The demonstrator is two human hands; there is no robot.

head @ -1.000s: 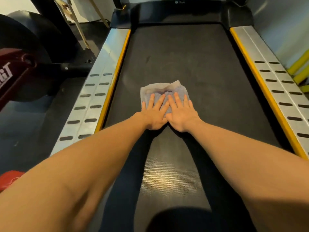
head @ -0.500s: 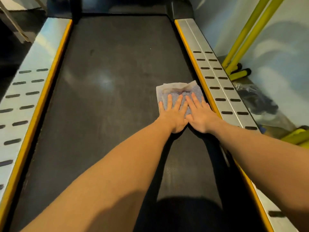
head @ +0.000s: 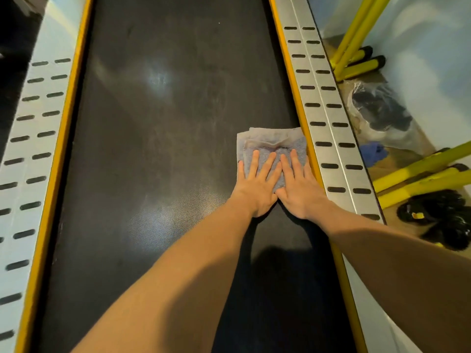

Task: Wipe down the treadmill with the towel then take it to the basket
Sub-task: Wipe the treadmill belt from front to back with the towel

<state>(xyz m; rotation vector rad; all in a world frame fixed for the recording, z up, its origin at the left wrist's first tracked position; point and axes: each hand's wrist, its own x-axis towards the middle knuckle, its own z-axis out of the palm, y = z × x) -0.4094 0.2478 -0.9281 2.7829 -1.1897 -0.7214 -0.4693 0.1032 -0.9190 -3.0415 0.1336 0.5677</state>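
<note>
A folded grey-blue towel (head: 272, 142) with a pale border lies flat on the black treadmill belt (head: 163, 138), right against the belt's right edge. My left hand (head: 256, 186) and my right hand (head: 299, 188) press down on the towel side by side, fingers straight and spread, thumbs touching. The near part of the towel is hidden under my palms. No basket is in view.
Silver slotted side rails (head: 328, 115) with yellow inner strips run along both sides of the belt. Right of the treadmill, yellow metal bars (head: 356, 64) and dark bagged items (head: 379, 110) lie on the floor by a pale wall.
Both hands slid the towel from the belt's middle to its right edge, then slightly toward me along that edge. The view swung right and down.
</note>
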